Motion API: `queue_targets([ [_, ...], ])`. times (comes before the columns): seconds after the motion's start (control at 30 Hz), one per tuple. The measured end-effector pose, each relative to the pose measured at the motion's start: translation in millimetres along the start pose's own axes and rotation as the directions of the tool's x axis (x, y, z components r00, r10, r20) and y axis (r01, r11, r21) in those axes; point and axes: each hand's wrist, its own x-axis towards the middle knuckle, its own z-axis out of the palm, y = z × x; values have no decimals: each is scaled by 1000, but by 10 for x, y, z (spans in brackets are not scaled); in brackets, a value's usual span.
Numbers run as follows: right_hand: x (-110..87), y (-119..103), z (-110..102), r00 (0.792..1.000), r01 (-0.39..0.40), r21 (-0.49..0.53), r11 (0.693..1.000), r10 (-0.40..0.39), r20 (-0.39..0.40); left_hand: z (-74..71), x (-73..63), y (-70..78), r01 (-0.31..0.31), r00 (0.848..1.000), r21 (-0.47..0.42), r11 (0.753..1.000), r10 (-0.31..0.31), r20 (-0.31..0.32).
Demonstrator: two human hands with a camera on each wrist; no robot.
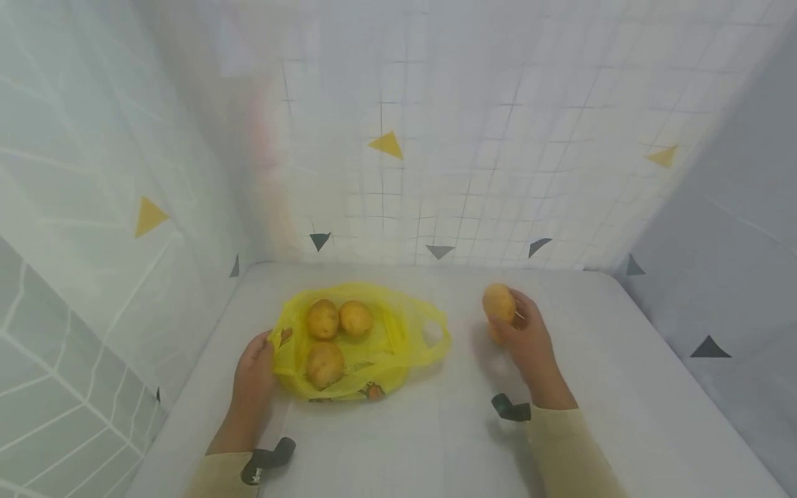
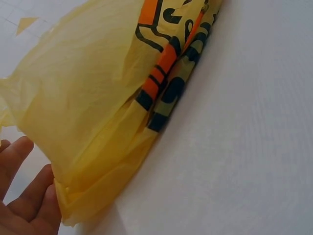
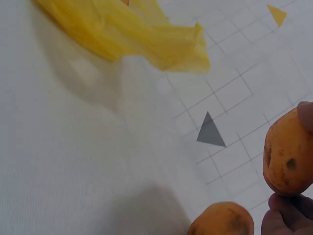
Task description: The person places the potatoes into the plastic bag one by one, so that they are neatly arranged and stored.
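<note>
A yellow plastic bag (image 1: pixel 398 332) lies open on the table, printed in orange and dark marks along its side (image 2: pixel 159 78). Inside it sit three potatoes (image 1: pixel 325 364), two side by side at the back and one nearer the front. My left hand (image 1: pixel 254 366) holds the bag's left rim; part of the grip is hidden by the plastic. To the right of the bag, my right hand (image 1: pixel 526 339) grips a potato (image 3: pixel 288 152) between thumb and fingers, raised off the table. Another potato (image 3: pixel 222 220) shows just below it, partly hidden by the hand in the head view.
The white table (image 1: pixel 436 443) ends at a sheeted back wall (image 1: pixel 448 173) with grid lines and triangle marks. Sheets also hang at the left and right sides. The bag's handle loop (image 1: pixel 445 339) reaches right, toward my right hand.
</note>
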Motion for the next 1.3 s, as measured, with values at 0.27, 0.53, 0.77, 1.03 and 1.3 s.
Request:
queue_targets([
  [0.27,-41,-142,92,1000,-2,-36,999,3,25,0,-7,16,26,1000,-15,1000,-26,-8],
  [0.53,-66,-269,181,998,30,-47,998,-27,61,5,11,13,34,999,-14,999,-35,-23],
  [0.77,-67,-360,252,993,66,-44,997,-61,106,6,17,2,25,1000,3,1000,-25,-19],
  [1.03,-62,-387,300,984,126,-22,992,-122,133,16,23,22,72,997,-3,997,-72,-6],
  [1.3,-53,-491,425,975,169,-26,985,-163,153,-12,-3,23,72,997,-2,997,-72,-22],
])
